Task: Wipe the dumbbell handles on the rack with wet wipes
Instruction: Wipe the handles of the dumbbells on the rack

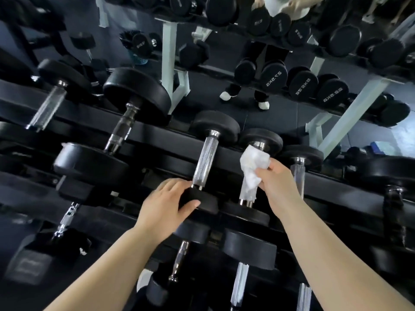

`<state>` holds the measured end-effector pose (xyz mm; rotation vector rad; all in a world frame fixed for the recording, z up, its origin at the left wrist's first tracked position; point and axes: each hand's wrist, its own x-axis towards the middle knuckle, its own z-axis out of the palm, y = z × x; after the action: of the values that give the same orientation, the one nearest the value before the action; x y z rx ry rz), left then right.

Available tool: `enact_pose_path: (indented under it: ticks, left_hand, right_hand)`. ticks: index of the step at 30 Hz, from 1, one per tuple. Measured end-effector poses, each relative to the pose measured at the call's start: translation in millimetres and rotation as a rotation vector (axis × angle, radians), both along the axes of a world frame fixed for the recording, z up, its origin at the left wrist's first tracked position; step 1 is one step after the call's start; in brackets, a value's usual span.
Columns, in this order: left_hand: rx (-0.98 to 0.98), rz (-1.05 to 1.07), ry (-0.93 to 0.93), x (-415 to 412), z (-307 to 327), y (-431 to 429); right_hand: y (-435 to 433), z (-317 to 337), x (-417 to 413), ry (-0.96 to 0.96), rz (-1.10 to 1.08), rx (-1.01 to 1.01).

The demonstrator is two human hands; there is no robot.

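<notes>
Right hand (277,182): clenched on the wet wipe (250,173), which is wrapped round a dumbbell handle (246,201) on the rack (157,135).
Handle axis: runs away from the person, leaning slightly right; the stroke likely follows it.
Left hand (166,207): grips the dumbbell head (202,202) just left.
Neighbours: bare handle (205,162) to the left, another handle (297,176) to the right, near the knuckles.
In the way: rubber heads at both ends.

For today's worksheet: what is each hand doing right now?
Left hand: grips a dumbbell head.
Right hand: holds the wet wipe.
</notes>
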<state>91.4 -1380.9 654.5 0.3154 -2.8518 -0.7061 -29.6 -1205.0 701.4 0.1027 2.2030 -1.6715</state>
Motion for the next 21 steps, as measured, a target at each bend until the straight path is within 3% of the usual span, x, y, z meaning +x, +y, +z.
enact_pose_path:
  ticks: [3, 8, 12, 17, 21]
  left_hand:
    - [0.044, -0.126, 0.054, -1.9, -6.2, -20.2]
    - [0.060, -0.410, 0.043, -17.8, -2.0, -55.5]
    - [0.094, -0.532, 0.074, -28.1, -8.3, -66.5]
    - [0.187, -0.595, 0.152, -29.9, -25.4, -70.3]
    - [0.189, -0.582, 0.187, -33.2, -26.1, -71.7]
  right_hand:
    - [-34.6, -3.9, -0.4, 0.195, 0.010, 0.151]
    - [-99.6, -30.9, -7.4, 0.623, 0.385, 0.462]
    - [-105.7, -39.0, -11.6, 0.598, 0.558, 0.603]
    - [-100.6, -31.9, -4.3, 0.549, 0.956, 0.711]
    - [-105.0, -23.4, -27.5, 0.543, 0.772, 0.735]
